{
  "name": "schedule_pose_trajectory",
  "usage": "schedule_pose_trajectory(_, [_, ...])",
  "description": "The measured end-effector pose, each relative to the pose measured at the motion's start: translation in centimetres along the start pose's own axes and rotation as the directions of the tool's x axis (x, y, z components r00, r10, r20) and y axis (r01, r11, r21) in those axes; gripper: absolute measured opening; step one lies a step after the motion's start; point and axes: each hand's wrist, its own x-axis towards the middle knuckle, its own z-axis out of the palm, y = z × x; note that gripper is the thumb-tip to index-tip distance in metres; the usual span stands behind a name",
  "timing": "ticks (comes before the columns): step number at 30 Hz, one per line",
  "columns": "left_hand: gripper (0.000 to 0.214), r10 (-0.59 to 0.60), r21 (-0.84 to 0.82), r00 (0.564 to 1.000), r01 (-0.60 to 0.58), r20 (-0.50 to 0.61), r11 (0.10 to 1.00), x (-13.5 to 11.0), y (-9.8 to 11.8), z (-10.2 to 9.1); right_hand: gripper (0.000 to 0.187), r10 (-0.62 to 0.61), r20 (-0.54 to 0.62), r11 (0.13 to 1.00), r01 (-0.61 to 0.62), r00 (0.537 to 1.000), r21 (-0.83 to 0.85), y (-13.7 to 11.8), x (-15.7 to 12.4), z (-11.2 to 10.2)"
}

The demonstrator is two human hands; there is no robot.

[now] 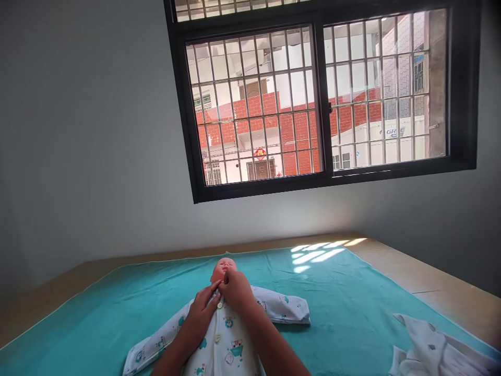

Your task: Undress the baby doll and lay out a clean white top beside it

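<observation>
A baby doll [224, 266] lies on its back on a teal cloth [344, 313], its head toward the window. It wears a white printed button-up top [230, 344] with both sleeves spread out sideways. My left hand [205, 305] and my right hand [235, 290] meet at the neckline, just below the doll's chin. Fingers of both hands are pinched together at the collar of the top. Two buttons show down the front, one near my left fingers and one lower on the chest. What lies between my fingertips is mostly hidden.
Another white printed garment [434, 347] lies crumpled at the lower right. The cloth covers a wooden tabletop [442, 287] that meets the wall. Above it is a barred window [258, 115] with a black frame. Patches of sunlight fall on the cloth's far right part.
</observation>
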Motion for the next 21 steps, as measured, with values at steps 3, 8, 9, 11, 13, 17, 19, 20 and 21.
schedule_pose_trajectory(3, [0.051,0.066,0.017,0.998,-0.065,-0.015,0.998,0.0,0.2,0.1,0.021,0.017,-0.029,0.999,-0.018,0.999,-0.035,0.0,0.0,-0.5])
schedule_pose_trajectory(8, [0.041,0.153,0.078,0.987,-0.150,-0.039,0.986,-0.4,1.9,-0.6,0.027,0.026,-0.029,0.991,-0.030,0.999,-0.129,0.1,-0.4,-2.5])
schedule_pose_trajectory(9, [0.038,0.160,0.094,0.986,-0.155,-0.051,0.983,-0.5,2.3,-0.7,0.031,0.029,-0.034,0.988,-0.034,0.999,-0.151,0.0,-0.6,-2.9])
schedule_pose_trajectory(11, [0.035,0.192,0.111,0.977,-0.182,-0.087,0.977,-0.8,2.8,-0.9,0.037,0.012,-0.048,0.982,-0.021,0.999,-0.189,-0.6,-1.2,-3.4])
schedule_pose_trajectory(13, [0.034,0.221,0.091,0.967,-0.211,-0.123,0.973,-1.1,2.7,-0.9,0.035,-0.045,-0.037,0.975,0.036,0.998,-0.221,-1.5,-2.1,-3.4])
schedule_pose_trajectory(17, [0.040,0.212,-0.039,0.964,-0.221,-0.162,0.975,-2.0,1.1,-0.4,0.027,-0.212,0.095,0.931,0.230,0.973,-0.282,-3.4,-4.8,-2.4])
schedule_pose_trajectory(19, [0.045,0.201,-0.087,0.969,-0.215,-0.146,0.973,-2.5,-0.1,-0.2,0.028,-0.292,0.161,0.883,0.330,0.943,-0.333,-3.8,-6.3,-1.9])
schedule_pose_trajectory(20, [0.048,0.191,-0.105,0.972,-0.206,-0.133,0.973,-2.7,-0.6,-0.1,0.029,-0.323,0.174,0.857,0.366,0.930,-0.364,-4.0,-6.9,-1.7])
schedule_pose_trajectory(21, [0.050,0.178,-0.122,0.977,-0.192,-0.119,0.974,-2.8,-1.1,0.1,0.030,-0.339,0.173,0.836,0.380,0.925,-0.395,-4.0,-7.4,-1.7])
